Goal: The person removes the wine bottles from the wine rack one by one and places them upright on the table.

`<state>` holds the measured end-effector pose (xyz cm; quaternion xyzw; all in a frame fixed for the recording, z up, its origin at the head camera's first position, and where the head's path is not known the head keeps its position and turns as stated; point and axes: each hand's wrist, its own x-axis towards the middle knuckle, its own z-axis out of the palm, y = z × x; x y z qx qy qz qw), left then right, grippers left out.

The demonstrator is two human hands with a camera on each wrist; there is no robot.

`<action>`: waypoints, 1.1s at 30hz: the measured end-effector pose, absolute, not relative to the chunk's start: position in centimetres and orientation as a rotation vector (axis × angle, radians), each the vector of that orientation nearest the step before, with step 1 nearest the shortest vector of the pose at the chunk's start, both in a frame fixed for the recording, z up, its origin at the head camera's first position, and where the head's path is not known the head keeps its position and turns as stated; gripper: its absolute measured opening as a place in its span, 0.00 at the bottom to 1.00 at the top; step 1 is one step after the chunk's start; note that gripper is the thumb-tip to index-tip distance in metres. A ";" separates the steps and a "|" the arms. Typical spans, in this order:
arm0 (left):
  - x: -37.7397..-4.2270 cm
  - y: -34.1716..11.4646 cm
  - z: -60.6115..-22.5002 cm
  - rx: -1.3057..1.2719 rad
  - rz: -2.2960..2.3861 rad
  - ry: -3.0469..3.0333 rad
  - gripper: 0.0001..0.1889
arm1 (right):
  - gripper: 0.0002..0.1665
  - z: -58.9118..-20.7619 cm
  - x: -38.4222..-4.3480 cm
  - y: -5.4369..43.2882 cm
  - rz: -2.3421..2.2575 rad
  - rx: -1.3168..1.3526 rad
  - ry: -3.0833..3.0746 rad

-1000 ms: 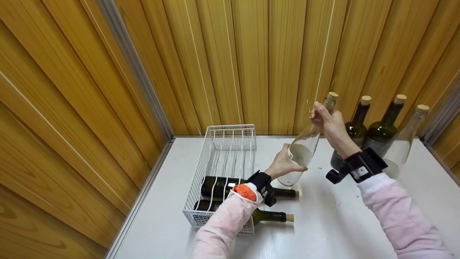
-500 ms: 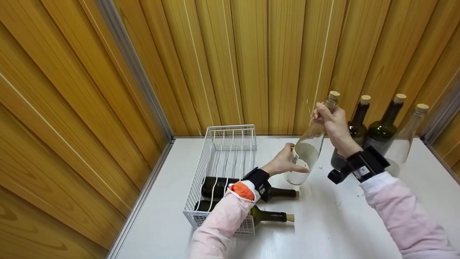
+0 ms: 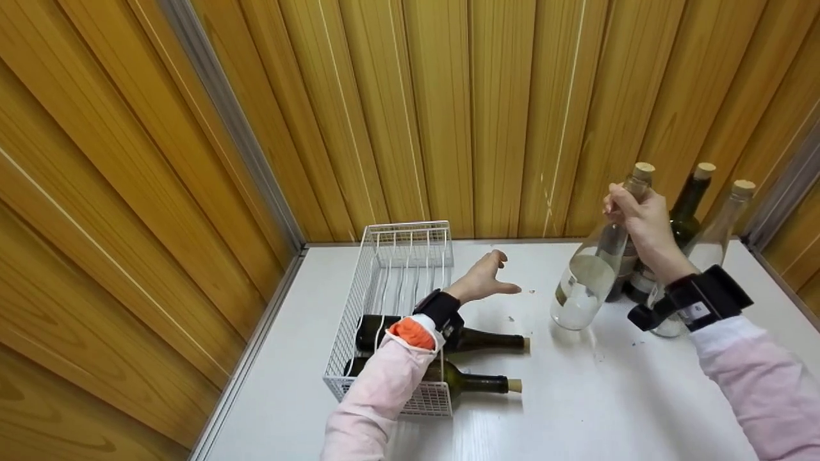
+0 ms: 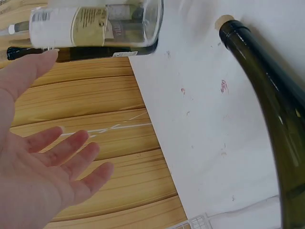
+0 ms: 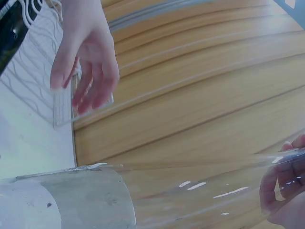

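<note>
My right hand (image 3: 650, 224) grips the neck of a clear glass wine bottle (image 3: 586, 282) below its cork. The bottle tilts, its base toward the lower left; I cannot tell whether the base touches the table. My left hand (image 3: 480, 278) is apart from it, thumb and fingers spread and holding nothing, just right of a white wire rack (image 3: 448, 246). In the left wrist view the left palm (image 4: 28, 176) shows, with the labelled bottle (image 4: 90, 26) beyond the thumb. The right wrist view has the right fingers (image 5: 286, 191) curled round the bottle neck.
Two dark green corked bottles lie in the rack's near end, one (image 3: 493, 340) behind the other (image 3: 480, 383), necks pointing right. Behind the right hand stand a dark bottle (image 3: 685, 211) and a clear bottle (image 3: 721, 224). Wooden panels (image 3: 423, 128) back the white table (image 3: 551, 416).
The left hand has come off the clear bottle and moved slightly left. The right hand has carried the bottle right, toward the standing bottles, partly covering them.
</note>
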<state>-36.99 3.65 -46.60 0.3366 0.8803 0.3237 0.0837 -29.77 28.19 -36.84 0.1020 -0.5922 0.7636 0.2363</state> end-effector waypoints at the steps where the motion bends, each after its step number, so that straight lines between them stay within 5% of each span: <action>1: -36.5 3.5 -45.9 0.978 0.932 2.623 0.30 | 0.08 -36.9 -29.7 28.7 2.097 0.275 -1.619; 33: -36.3 3.1 -45.4 1.070 0.788 2.650 0.24 | 0.09 -39.3 -29.7 34.8 2.069 0.036 -1.682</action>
